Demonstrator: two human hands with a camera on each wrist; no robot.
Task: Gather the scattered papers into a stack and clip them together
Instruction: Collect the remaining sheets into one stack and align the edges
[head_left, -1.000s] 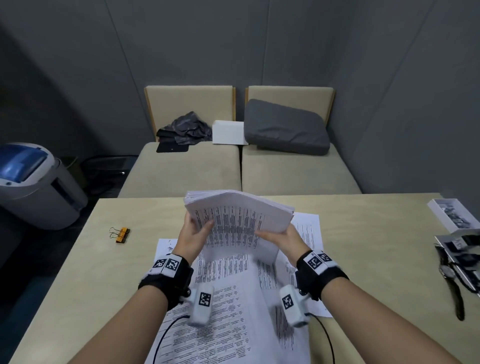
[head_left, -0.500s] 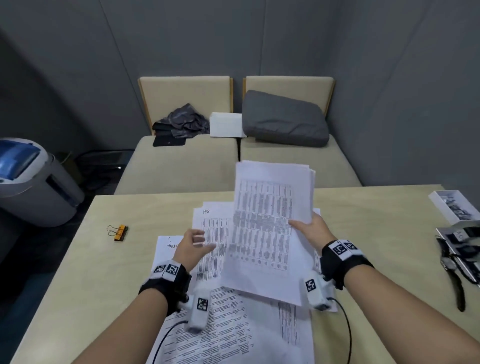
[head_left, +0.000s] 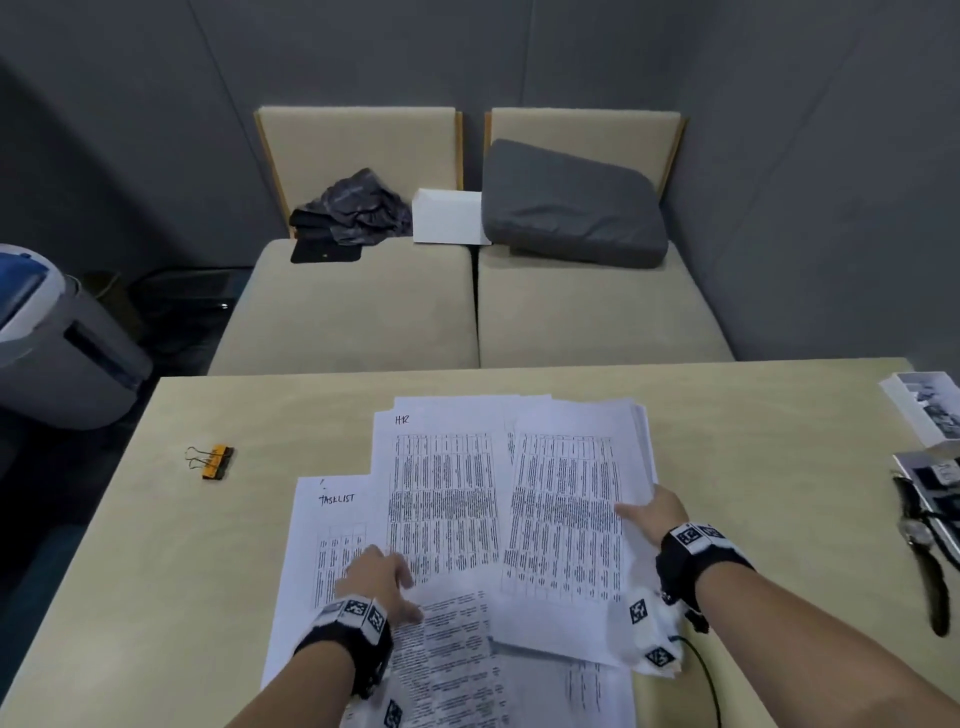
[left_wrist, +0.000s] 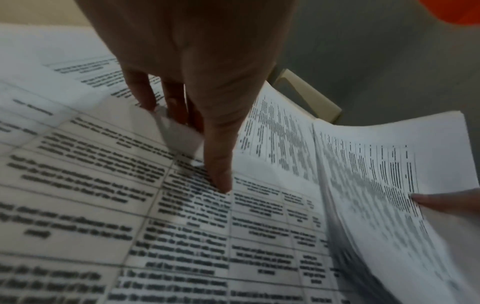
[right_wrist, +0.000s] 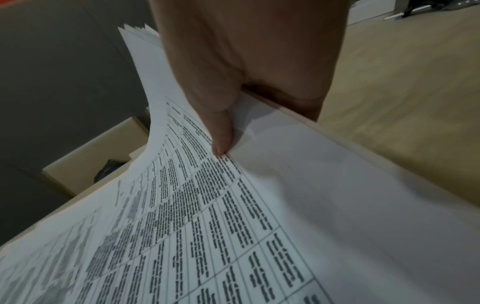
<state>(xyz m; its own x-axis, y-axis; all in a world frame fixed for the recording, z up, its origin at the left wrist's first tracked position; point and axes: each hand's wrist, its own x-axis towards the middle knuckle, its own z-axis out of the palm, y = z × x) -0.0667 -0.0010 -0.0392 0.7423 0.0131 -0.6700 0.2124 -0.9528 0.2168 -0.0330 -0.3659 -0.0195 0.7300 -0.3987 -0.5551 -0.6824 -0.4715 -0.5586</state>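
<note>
A thick stack of printed papers (head_left: 566, 519) lies low over the table's right-centre. My right hand (head_left: 647, 514) grips its right edge, thumb on top and fingers beneath, as the right wrist view shows for the stack (right_wrist: 259, 216) and the right hand (right_wrist: 233, 133). Loose sheets stay spread on the table: an "HR" sheet (head_left: 441, 493), a "TASKLIST" sheet (head_left: 332, 535) and a nearer sheet (head_left: 457, 649). My left hand (head_left: 387, 577) pinches the lifted corner of a loose sheet (left_wrist: 182, 137). An orange binder clip (head_left: 210, 461) lies alone at the far left.
The beige table (head_left: 779, 467) holds a wristwatch (head_left: 922, 540) and a small box of photos (head_left: 924, 410) at its right edge. Beyond it stand two beige seats with a grey cushion (head_left: 571, 208) and dark clothing (head_left: 353, 208). A grey and blue bin (head_left: 52, 332) stands left.
My right hand has swung the stack down from upright to low over the table on the right. My left hand let go of it and dropped onto the loose sheets.
</note>
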